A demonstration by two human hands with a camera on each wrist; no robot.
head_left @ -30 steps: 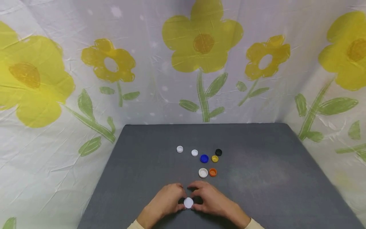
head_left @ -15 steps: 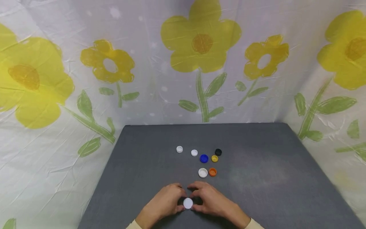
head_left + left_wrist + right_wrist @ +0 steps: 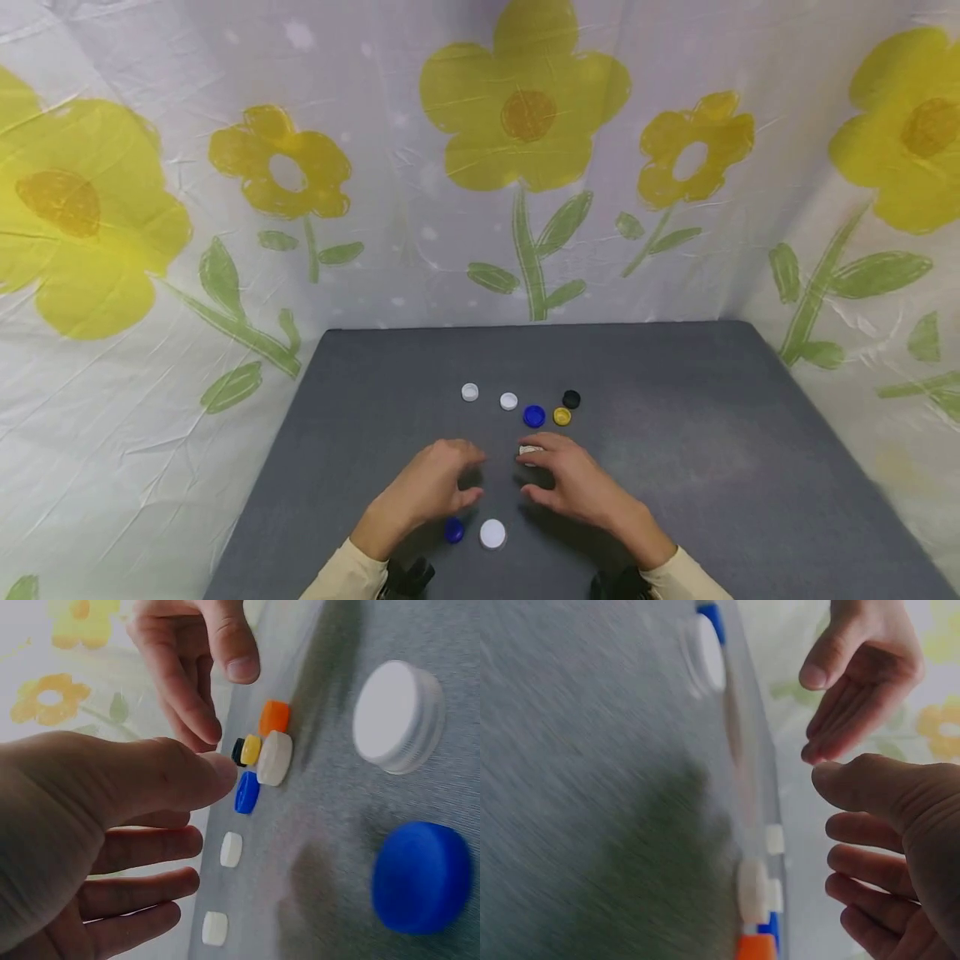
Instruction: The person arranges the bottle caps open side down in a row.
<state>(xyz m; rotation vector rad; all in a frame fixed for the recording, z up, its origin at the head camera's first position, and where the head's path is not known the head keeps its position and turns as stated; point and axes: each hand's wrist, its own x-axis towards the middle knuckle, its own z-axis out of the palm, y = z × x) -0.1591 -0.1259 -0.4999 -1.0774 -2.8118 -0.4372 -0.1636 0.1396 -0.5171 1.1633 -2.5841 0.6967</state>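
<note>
Both hands are off the table, thumbs spread from relaxed fingers and nothing held. My left hand (image 3: 431, 481) hovers left of centre, beyond a blue bottle cap (image 3: 453, 530) and a larger white bottle cap (image 3: 492, 533), which lie near the front. Over to the right, my right hand (image 3: 573, 481) is raised above the table. From the head, its fingers partly cover another white cap (image 3: 530, 451) and hide the orange cap (image 3: 274, 718), which the left wrist view shows beside that white one. The left wrist view shows ridges on the side of the front white cap (image 3: 397, 716).
Farther back lie two small white caps (image 3: 469, 392), a second blue cap (image 3: 534, 416), a yellow cap (image 3: 562, 416) and a black cap (image 3: 572, 399). The grey table (image 3: 675, 433) meets a flower-printed curtain (image 3: 405, 208) behind and at both sides.
Both hands have let go of the front white cap, moved apart and gone forward and up. It stays in place. The blue cap near the left wrist has come into sight.
</note>
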